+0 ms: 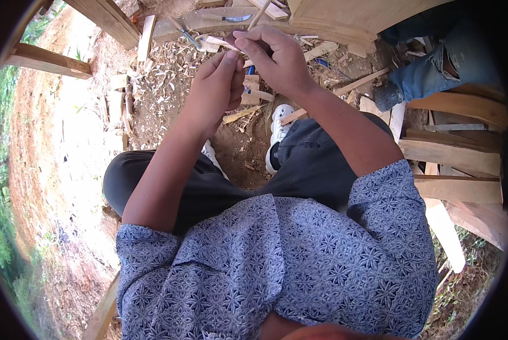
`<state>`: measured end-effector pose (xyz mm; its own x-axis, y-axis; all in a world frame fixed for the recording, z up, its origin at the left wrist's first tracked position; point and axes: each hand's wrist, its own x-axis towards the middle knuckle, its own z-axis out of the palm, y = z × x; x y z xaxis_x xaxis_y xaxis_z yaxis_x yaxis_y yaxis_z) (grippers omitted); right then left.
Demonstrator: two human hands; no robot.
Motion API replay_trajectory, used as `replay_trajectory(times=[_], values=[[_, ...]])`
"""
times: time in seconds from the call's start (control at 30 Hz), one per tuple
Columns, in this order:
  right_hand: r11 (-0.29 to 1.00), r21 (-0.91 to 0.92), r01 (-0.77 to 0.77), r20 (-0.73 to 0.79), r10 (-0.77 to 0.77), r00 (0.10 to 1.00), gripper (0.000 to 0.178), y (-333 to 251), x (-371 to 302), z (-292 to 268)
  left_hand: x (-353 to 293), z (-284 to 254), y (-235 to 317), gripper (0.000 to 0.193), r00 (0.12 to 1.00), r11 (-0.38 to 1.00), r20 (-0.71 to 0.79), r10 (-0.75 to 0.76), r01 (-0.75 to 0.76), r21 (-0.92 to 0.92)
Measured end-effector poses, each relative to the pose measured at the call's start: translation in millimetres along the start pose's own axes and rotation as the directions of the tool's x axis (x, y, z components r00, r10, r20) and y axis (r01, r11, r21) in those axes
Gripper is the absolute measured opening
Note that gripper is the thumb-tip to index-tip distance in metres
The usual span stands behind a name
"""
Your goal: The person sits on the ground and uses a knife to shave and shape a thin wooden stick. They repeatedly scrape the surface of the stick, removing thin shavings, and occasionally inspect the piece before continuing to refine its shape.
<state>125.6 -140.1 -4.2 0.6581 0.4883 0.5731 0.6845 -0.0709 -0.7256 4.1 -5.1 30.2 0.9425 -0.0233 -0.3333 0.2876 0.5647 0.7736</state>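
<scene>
Both my hands are closed and close together, in front of my knees. A thin wooden stick [259, 15] slants up and away from behind my right hand [279, 61]. Its line runs down to the pinched thumb and fingers of my left hand [213, 86], where its lower end is hidden. A small dark brownish piece [232, 38], like folded sandpaper, shows at my right fingertips against the stick. Beyond the hands, a knife [237, 18] and a wooden-handled tool with a curved metal end [190, 39] lie apart from them.
Wood shavings and offcuts [169, 76] litter the dirt. A curved plank [172, 29] crosses the far side. To the right are stacked boards [452, 152] and another person's leg in torn jeans [421, 76]. Wooden beams [50, 59] stand at the upper left.
</scene>
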Motion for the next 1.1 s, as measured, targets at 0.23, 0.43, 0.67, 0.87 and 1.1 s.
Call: replay_trajectory(times=[0.23, 0.43, 0.67, 0.87, 1.1], values=[[0.977, 0.088, -0.193, -0.006, 0.195, 0.981, 0.014, -6.7, 8.7, -7.9, -7.9, 6.2, 1.1, 0.025, 0.989, 0.985, 0.109, -0.1, 0.114, -0.131], [0.982, -0.021, -0.189, 0.099, 0.19, 0.977, 0.015, 12.3, 30.5, -37.7, -6.9, 7.4, 2.8, 0.025, 0.981, 0.974, 0.16, -0.112, 0.14, -0.179], [0.985, -0.065, -0.159, 0.055, 0.162, 0.985, 0.019, 23.3, 17.8, -29.1, -6.9, 6.6, 1.5, 0.024, 0.984, 0.978, 0.134, -0.12, 0.14, -0.153], [0.992, 0.1, -0.079, -0.003, 0.08, 0.997, 0.025, -10.2, 6.9, -6.5, -14.6, 11.9, 2.7, 0.027, 0.988, 0.989, 0.107, -0.11, 0.119, -0.084], [0.986, -0.031, -0.165, -0.051, 0.163, 0.985, 0.013, -23.8, 16.6, -10.0, -7.9, 8.5, 0.6, 0.026, 0.993, 0.994, 0.094, -0.075, 0.082, -0.075]])
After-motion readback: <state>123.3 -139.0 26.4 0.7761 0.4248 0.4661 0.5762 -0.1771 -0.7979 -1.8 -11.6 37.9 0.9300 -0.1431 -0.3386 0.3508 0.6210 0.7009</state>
